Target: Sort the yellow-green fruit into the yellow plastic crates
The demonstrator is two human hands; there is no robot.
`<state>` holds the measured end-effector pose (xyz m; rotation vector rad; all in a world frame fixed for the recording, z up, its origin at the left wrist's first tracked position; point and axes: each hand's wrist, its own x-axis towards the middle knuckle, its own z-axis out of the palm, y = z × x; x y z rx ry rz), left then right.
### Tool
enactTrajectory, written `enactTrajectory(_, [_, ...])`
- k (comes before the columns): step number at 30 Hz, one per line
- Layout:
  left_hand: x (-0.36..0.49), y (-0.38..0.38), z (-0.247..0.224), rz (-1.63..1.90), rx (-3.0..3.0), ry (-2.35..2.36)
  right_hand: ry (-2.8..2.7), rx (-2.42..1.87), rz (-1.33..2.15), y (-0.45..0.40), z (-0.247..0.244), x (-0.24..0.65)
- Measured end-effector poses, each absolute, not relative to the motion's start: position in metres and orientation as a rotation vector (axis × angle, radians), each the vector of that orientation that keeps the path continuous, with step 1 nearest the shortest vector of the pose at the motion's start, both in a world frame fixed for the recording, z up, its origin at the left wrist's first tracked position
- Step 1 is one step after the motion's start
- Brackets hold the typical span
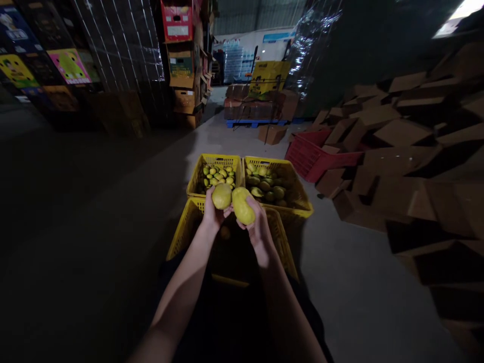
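While the left hand (213, 214) grips a round yellow fruit (221, 196), the right hand (260, 224) has its fingers wrapped around a longer fruit (244, 205), both held close together over the near crate (181, 233). Just beyond it, the far left crate (195, 177) has smaller fruits (221, 176) in it, and the far right crate (301, 195) holds kinda shadowy ones. Red crate's (306, 159) off right, by messy cardboard (404, 166).

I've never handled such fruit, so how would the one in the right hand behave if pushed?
The yellow fruit would probably roll unevenly, being longer than it is wide. It seems fairly firm, showing no clear sag in the right hand. Its smooth-looking skin may be a little slippery.
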<state>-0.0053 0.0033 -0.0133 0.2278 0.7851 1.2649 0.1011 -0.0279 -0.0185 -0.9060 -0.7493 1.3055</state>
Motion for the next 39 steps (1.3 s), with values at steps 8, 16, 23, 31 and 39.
enactTrajectory(8, [-0.011,0.006,-0.014,1.202,0.229,0.7,-0.293,-0.7,1.502,-0.019,-0.019,0.108])
enactTrajectory(16, [-0.008,0.008,-0.012,1.294,0.109,0.68,-0.309,-0.449,1.717,-0.02,-0.033,0.111])
enactTrajectory(23, [-0.013,0.007,-0.007,1.225,0.106,0.672,-0.062,-0.544,1.648,-0.016,-0.029,0.112])
enactTrajectory(31, [-0.018,0.002,-0.006,1.169,0.201,0.62,-0.015,-0.535,1.742,-0.013,-0.034,0.108])
enactTrajectory(39, [-0.009,0.006,-0.02,1.495,0.576,0.966,-0.26,-0.595,1.554,-0.009,-0.042,0.105])
